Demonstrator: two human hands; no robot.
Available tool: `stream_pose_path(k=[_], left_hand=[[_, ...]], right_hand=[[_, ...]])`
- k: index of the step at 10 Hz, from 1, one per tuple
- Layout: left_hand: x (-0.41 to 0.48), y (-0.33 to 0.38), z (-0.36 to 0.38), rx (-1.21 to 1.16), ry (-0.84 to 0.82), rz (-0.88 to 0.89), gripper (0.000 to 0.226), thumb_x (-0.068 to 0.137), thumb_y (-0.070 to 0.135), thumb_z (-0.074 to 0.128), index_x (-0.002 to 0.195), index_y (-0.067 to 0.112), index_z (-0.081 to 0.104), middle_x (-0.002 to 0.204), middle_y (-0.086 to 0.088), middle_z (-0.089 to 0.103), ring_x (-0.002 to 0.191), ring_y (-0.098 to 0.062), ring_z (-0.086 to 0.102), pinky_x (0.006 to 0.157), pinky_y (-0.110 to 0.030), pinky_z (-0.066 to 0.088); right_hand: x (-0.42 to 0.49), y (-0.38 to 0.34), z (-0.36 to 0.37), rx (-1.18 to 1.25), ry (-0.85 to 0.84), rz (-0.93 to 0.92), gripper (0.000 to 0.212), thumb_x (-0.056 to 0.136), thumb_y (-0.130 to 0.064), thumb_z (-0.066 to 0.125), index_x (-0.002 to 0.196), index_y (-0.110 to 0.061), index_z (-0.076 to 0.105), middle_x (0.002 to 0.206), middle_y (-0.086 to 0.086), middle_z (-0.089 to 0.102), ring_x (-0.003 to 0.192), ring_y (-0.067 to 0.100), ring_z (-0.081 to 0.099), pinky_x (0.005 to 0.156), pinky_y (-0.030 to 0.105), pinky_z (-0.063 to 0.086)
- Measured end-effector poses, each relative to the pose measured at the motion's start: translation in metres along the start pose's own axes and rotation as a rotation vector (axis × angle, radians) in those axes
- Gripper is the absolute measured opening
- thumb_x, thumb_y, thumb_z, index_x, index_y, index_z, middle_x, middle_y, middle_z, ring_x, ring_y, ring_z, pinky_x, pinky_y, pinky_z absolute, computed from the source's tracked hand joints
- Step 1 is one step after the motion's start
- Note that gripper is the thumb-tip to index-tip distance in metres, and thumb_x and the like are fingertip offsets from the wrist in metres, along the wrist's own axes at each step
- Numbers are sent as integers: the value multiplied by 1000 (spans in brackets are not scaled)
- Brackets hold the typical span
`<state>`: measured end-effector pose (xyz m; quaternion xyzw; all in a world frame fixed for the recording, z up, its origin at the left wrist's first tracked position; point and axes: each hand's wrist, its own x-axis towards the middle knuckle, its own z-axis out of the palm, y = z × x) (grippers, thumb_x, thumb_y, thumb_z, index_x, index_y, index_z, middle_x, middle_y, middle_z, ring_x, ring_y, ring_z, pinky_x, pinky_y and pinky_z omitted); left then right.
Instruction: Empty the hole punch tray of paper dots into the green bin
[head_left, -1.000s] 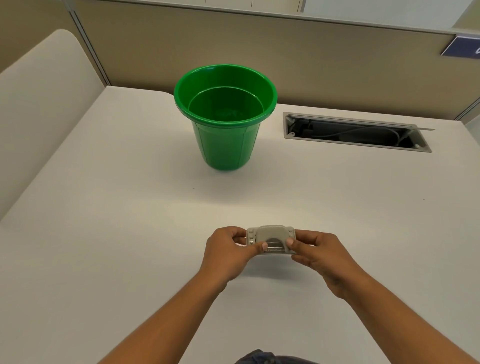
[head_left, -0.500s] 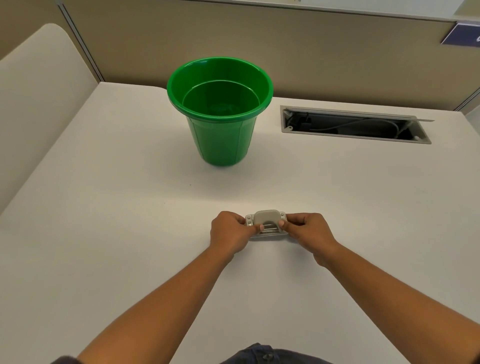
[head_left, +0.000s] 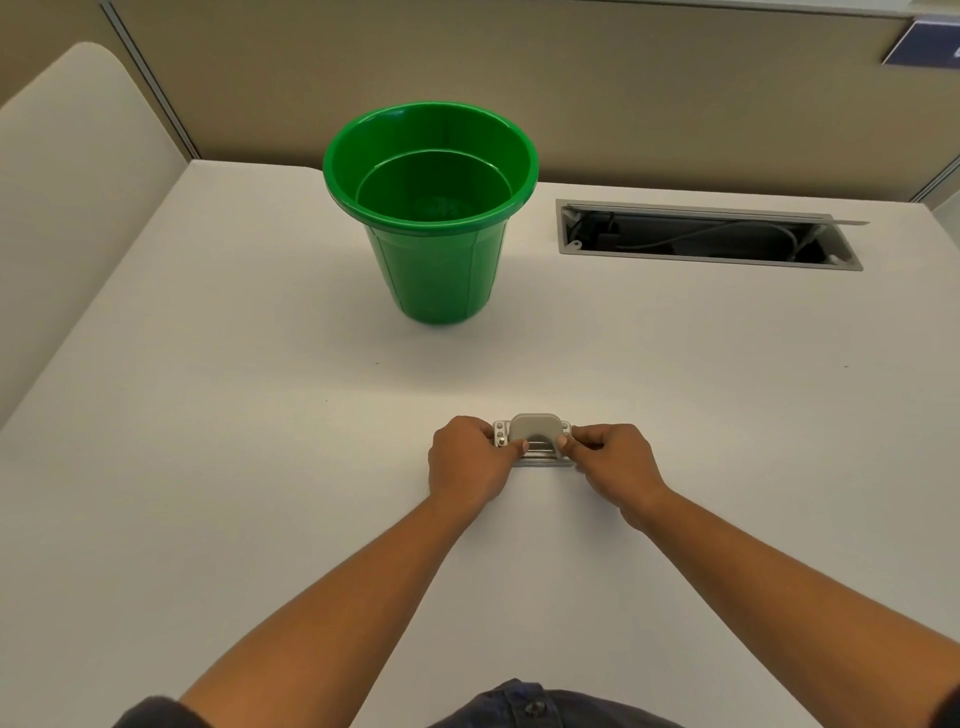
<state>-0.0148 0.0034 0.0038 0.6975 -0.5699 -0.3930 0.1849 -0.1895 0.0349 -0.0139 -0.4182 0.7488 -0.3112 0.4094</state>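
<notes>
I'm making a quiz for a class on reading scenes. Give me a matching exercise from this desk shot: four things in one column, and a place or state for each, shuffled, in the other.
Things:
1. green bin
2. hole punch
3. cable hatch
4. left hand

Places or states:
A. recessed in the desk, lid open, cables inside
B. gripping the punch's left end
C. upright at the far side of the desk
D. held between both hands, near the person

Pairs: 1-C, 2-D, 3-A, 4-B
</notes>
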Motion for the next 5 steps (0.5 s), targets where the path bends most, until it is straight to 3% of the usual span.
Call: stream_pose_path(k=[2,3,4,5], left_hand=[[-6,-6,6,-42,38,47,27,72,41,77,79,15,73,75,3,74,72,-19,68,60,-25,46],[-8,-8,8,-70,37,84,25,77,41,74,80,16,73,72,5,68,69,-15,64,60,-23,44],[-14,-10,3,-20,90,145,52,92,52,50,52,18,46,51,3,45,50,-18,42,47,-29,29],[-19,-29,1,122,241,251,46,98,46,39,67,17,56,72,-1,55,68,-23,53,58,-33,39]], right_hand=[[-5,-2,2,-10,36,-18,28,79,-38,71,96,-16,77,93,0,75,87,16,67,79,27,49],[-10,-1,4,-10,41,-55,25,83,-37,67,99,-19,76,88,-3,74,86,12,66,78,25,47],[-18,1,3,-106,131,-201,29,95,-32,50,114,-18,67,89,-2,66,89,14,59,83,27,42],[-26,28,-3,-342,227,-395,41,97,-32,38,129,-13,55,118,5,62,113,23,54,96,27,36]])
